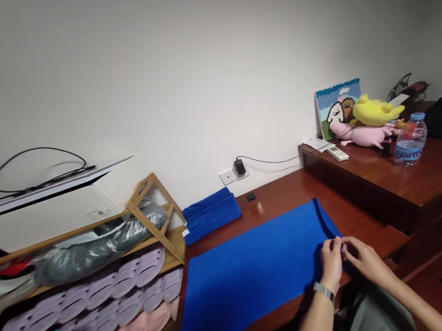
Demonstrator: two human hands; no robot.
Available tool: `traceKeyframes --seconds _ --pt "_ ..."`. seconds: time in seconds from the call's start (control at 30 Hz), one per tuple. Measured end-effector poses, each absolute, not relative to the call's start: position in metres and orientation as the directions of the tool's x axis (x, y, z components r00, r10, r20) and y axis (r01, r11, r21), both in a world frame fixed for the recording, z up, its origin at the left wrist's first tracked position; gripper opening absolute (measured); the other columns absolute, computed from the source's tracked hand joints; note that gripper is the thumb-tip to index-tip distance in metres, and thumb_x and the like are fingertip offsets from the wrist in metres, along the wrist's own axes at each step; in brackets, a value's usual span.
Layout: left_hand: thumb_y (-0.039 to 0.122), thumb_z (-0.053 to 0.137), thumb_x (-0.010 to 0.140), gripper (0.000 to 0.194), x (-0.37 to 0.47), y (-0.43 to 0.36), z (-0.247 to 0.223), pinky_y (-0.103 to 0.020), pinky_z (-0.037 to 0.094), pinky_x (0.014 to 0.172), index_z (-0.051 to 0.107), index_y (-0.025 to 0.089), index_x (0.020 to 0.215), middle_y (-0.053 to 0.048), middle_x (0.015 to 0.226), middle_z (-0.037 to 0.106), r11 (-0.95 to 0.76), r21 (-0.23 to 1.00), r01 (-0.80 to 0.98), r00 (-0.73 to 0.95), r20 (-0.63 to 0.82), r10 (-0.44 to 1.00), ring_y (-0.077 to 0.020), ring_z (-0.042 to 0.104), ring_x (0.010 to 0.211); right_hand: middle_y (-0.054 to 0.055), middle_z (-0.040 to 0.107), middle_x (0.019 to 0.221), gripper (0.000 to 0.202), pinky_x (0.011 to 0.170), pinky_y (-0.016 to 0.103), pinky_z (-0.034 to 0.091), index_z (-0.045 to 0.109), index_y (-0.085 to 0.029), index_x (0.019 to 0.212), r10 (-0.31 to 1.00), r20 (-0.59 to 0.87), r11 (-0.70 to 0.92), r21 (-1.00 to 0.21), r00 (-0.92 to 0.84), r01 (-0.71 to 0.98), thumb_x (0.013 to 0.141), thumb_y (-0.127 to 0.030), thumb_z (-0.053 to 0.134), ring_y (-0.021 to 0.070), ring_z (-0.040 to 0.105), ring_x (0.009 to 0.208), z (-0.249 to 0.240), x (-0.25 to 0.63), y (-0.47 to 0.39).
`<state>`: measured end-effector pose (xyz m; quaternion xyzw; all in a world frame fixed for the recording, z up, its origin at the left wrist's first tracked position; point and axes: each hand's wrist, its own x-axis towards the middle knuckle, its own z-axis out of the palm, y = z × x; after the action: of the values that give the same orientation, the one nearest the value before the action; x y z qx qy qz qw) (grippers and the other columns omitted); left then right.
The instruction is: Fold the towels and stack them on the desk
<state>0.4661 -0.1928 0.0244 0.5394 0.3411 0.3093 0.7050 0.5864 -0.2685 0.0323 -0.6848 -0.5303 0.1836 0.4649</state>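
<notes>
A blue towel [249,274] lies spread over the reddish-brown desk [281,192], with its right edge turned up. At that edge my left hand [332,263], with a silver-banded watch [324,291] on the wrist, is closed on the cloth. Right beside it my right hand [363,257] pinches the same edge, the fingers of both hands nearly touching. The exact grip of the fingertips is partly hidden. Against the wall behind lies a folded blue towel [211,215], with a white tag at its left end.
At left stands a wooden rack [162,221] with several slippers [149,269] and a white box [50,215] on top. A higher desk section [381,177] at right holds a water bottle [410,140], plush toys [376,110], a remote [337,153] and a picture [338,105]. A charger [240,166] is plugged into the wall.
</notes>
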Motion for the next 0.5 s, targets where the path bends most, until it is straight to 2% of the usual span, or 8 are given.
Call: traceKeyframes --seconds 0.13,0.2,0.3,0.37,0.43,0.5 --pt "0.070 0.075 0.075 0.055 0.473 -0.186 0.015 -0.034 0.056 0.077 0.065 0.017 0.087 -0.009 0.088 0.071 0.268 0.954 -0.136 0.515 -0.163 0.842 -0.0211 0.070 0.081 0.007 0.079 0.097 0.042 0.086 0.040 0.060 0.071 -0.025 0.105 0.909 0.152 -0.037 -0.898 0.389 0.438 0.087 -0.057 0.051 0.0278 0.075 0.090 0.020 0.598 -0.258" --pt "0.067 0.082 0.067 0.056 0.472 -0.185 0.011 -0.035 0.057 0.072 0.065 0.017 0.084 -0.006 0.082 0.069 0.297 0.942 -0.156 0.505 -0.182 0.844 -0.0187 0.069 0.070 0.008 0.079 0.095 0.044 0.084 0.040 0.060 0.072 -0.025 0.099 0.881 0.141 -0.092 -0.884 0.451 0.457 0.088 -0.058 0.045 0.0280 0.075 0.089 0.019 0.611 -0.241" --pt "0.061 0.088 0.062 0.053 0.474 -0.185 0.005 -0.034 0.057 0.065 0.063 0.017 0.080 -0.003 0.076 0.064 0.318 0.935 -0.160 0.468 -0.212 0.858 -0.0165 0.066 0.060 0.008 0.079 0.106 0.046 0.088 0.034 0.058 0.071 -0.025 0.104 0.873 0.135 -0.227 -0.737 0.468 0.636 0.094 -0.053 0.037 0.0249 0.075 0.097 0.031 0.620 -0.195" --pt "0.056 0.090 0.061 0.050 0.477 -0.186 0.001 -0.035 0.056 0.061 0.062 0.018 0.080 -0.003 0.073 0.063 0.324 0.934 -0.150 0.440 -0.230 0.868 -0.0165 0.065 0.056 0.010 0.077 0.116 0.043 0.091 0.031 0.055 0.071 -0.023 0.109 0.890 0.114 -0.287 -0.613 0.442 0.736 0.096 -0.049 0.038 0.0233 0.073 0.106 0.043 0.619 -0.155" --pt "0.049 0.091 0.059 0.047 0.478 -0.187 -0.003 -0.036 0.055 0.060 0.063 0.018 0.079 -0.003 0.073 0.063 0.319 0.939 -0.128 0.420 -0.240 0.875 -0.0179 0.064 0.055 0.013 0.075 0.121 0.040 0.093 0.033 0.054 0.070 -0.020 0.114 0.898 0.075 -0.329 -0.542 0.434 0.774 0.096 -0.046 0.046 0.0252 0.071 0.110 0.053 0.616 -0.117" --pt "0.043 0.092 0.058 0.041 0.478 -0.188 -0.007 -0.039 0.057 0.066 0.065 0.019 0.078 -0.005 0.076 0.064 0.340 0.935 -0.101 0.440 -0.265 0.858 -0.0211 0.067 0.062 0.018 0.072 0.124 0.040 0.093 0.038 0.054 0.068 -0.016 0.119 0.891 0.031 -0.382 -0.489 0.454 0.784 0.094 -0.043 0.054 0.0299 0.070 0.113 0.057 0.614 -0.085"
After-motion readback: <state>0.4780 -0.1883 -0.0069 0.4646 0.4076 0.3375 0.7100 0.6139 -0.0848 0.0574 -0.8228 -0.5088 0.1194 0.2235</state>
